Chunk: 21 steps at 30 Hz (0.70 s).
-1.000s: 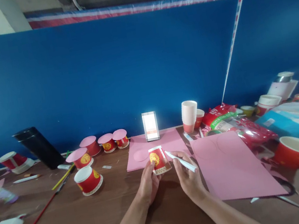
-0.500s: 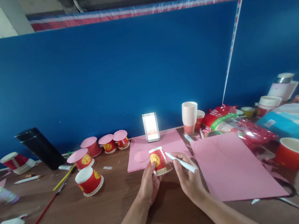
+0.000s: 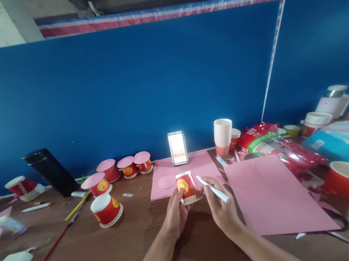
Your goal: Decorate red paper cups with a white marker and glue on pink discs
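My left hand [image 3: 177, 213] is closed round the lower left side of a red paper cup [image 3: 189, 186] with a gold emblem, held just above the brown table. In my right hand [image 3: 221, 207] is a white marker [image 3: 216, 189], gripped like a pen. Its tip points up and left, close beside the cup's right edge; whether it touches cannot be made out. Behind the cup lie pink paper sheets [image 3: 203, 161] with a pink paper disc [image 3: 166, 182] on top. Another pink sheet [image 3: 271, 203], bearing faint drawn circles, lies to the right of my right hand.
Left of my hands stand a red cup [image 3: 106, 211] and several cups topped with pink discs [image 3: 127, 161]. A black flask [image 3: 48, 173] leans at far left. On the right are stacked white cups [image 3: 223, 133], a red plastic bag [image 3: 259, 135] and an orange cup [image 3: 348, 180].
The whole view has shifted slightly, so things appear a little further right. Both hands keep their hold on the cup and the marker, almost unmoved.
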{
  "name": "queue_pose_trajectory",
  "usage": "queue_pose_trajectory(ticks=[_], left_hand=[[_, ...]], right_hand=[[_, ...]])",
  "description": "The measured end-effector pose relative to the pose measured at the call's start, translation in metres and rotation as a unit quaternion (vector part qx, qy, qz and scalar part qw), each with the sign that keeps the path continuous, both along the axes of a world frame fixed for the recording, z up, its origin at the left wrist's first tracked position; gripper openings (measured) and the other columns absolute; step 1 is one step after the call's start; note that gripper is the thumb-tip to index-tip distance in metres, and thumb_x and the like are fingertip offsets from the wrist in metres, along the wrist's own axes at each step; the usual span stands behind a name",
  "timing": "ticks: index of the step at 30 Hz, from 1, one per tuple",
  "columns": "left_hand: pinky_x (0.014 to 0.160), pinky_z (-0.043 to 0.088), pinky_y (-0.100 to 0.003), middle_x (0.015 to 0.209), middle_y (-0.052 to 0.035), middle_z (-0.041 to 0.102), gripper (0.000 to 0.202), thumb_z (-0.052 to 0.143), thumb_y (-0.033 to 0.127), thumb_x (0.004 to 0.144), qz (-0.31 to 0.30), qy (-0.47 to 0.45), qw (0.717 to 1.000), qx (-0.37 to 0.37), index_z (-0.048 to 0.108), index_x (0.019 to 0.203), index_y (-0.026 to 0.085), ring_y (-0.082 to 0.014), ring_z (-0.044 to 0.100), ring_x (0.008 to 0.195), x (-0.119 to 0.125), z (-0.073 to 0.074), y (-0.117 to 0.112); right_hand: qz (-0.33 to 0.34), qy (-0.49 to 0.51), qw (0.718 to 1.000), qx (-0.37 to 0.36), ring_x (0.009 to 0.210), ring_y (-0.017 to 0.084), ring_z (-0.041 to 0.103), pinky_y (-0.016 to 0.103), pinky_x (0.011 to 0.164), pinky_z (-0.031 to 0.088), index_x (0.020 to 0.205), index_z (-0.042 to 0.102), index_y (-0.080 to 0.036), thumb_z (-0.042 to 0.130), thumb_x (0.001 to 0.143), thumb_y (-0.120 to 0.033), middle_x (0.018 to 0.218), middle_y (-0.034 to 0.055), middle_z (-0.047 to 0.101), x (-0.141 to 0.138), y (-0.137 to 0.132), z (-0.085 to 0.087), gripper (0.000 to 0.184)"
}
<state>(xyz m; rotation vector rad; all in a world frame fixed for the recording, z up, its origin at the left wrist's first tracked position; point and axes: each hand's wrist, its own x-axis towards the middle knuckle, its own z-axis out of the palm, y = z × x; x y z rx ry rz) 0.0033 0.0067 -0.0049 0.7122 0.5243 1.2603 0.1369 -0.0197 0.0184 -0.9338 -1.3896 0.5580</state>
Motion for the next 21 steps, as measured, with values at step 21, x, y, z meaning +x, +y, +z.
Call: queue_pose_trajectory(ticks=[21], left_hand=[[0.092, 0.04, -0.036, 0.105, -0.008, 0.067, 0.027, 0.053, 0.032, 0.084, 0.003, -0.003, 1.0, 0.009, 0.062, 0.104, 0.016, -0.0229, 0.059, 0.103, 0.0008, -0.0009, 0.0004]], right_hand=[[-0.023, -0.014, 0.999, -0.032, 0.082, 0.018, 0.063, 0.029, 0.073, 0.05, 0.112, 0.053, -0.019, 0.043, 0.092, -0.026, 0.089, 0.005, 0.066, -0.0001, 0.0041, -0.006, 0.024]])
